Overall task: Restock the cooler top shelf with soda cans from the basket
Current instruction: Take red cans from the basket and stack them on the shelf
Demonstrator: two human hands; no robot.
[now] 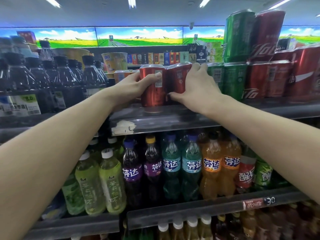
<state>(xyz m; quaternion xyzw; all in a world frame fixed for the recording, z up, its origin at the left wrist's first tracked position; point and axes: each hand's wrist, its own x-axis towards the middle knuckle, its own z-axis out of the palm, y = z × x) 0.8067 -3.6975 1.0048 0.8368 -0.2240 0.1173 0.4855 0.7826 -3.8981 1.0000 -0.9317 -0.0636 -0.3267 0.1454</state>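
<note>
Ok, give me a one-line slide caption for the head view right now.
Left hand and right hand each grip a red can at the top shelf, beside green cans.

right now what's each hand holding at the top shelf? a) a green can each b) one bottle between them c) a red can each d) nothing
c: the left hand grips one red can and the right hand grips the red can beside it, both at the shelf front, left of the green cans.
</note>
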